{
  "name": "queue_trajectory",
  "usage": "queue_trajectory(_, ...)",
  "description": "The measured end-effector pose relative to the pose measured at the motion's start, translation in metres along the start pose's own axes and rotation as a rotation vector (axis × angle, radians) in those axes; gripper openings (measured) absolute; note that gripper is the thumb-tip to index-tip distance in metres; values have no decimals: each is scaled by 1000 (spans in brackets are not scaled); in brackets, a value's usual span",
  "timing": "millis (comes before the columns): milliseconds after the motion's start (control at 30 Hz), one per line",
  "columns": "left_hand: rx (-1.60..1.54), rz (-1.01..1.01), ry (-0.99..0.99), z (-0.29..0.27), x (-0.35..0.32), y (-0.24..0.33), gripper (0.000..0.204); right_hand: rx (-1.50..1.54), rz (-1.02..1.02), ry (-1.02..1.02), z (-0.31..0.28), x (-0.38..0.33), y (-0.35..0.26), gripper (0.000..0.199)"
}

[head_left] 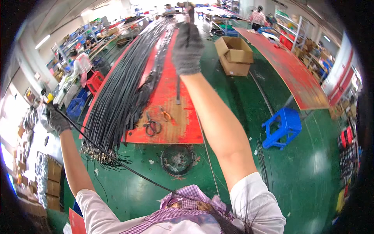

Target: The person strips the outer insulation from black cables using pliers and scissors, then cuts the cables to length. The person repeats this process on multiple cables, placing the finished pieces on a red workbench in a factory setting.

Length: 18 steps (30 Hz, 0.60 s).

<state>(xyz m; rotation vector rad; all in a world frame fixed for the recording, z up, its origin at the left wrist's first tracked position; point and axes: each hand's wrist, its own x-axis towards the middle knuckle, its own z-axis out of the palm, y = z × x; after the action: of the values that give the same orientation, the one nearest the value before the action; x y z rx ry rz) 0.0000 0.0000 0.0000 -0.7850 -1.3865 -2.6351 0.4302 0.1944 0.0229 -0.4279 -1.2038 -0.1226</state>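
Observation:
My left hand (58,120), in a dark grey knitted glove, is raised at the far left and closed on a black cable (117,160). The cable slants down from it to my chest. My right hand (188,48), gloved too, is lifted high over the table and closed; a thin dark length rises above the fist, and a thin cable (210,163) runs from my chest up behind the forearm. Below lies a thick bundle of black cables (117,89) on the red table (183,126), their metal-tipped ends hanging over the near edge. Black-handled scissors (152,127) rest beside orange-handled pliers (165,115).
A round dark basin (177,160) with scraps stands on the green floor under the table's edge. To the right are an open cardboard box (235,56), a blue stool (283,128) and a second red table (288,62). A person (82,66) sits working at left; others are farther back.

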Motion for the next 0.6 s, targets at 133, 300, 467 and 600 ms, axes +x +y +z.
queue_trajectory(133,-78,8,-23,21,7,15,24,477,639,-508,6,8,-46,17)
queue_trajectory(300,421,365,-655,21,-98,-15,15,680,1239,-774,-18,-67,-95,30)
queue_trajectory(467,-200,-526,-656,44,-207,-28,16,401,1471,-918,-95,-135,-132,31)
queue_trajectory(600,-200,-644,-785,57,-258,-11,16,343,1478,-775,-142,-150,-161,31)
